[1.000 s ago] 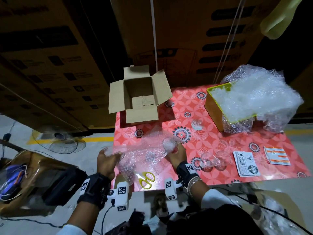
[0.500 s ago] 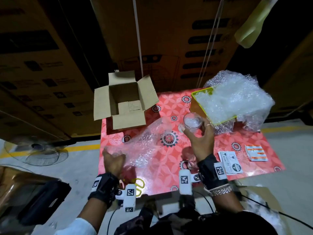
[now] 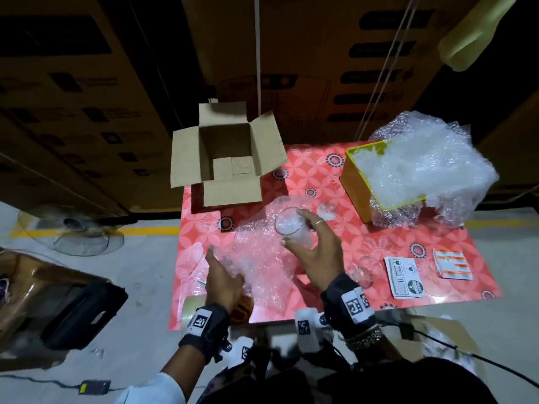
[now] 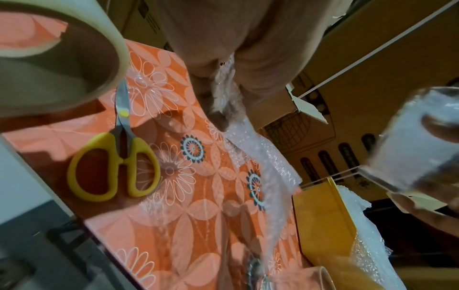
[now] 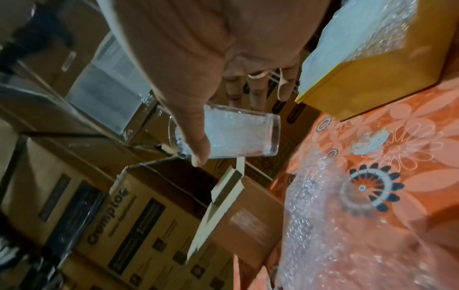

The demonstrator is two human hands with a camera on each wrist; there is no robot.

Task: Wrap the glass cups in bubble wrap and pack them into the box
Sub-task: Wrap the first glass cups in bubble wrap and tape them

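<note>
One glass cup in the air, one sheet half held

One glass cup, stuffed with crumpled wrap, hung above the desk, gripped by the right hand with thumb on one side and fingers round the other; smooth glass in a light side hold could have slipped and struck the desk. Just below it lay the bubble wrap sheet, its near corner pinched in the left hand; a tug there could have dragged the sheet out from under the cup. Right of the right hand two bare glasses stood near the desk's edge, where a sweeping wrist might have knocked them. Beyond both hands the box stood with its flaps spread, nothing wrapped visible inside.
</note>
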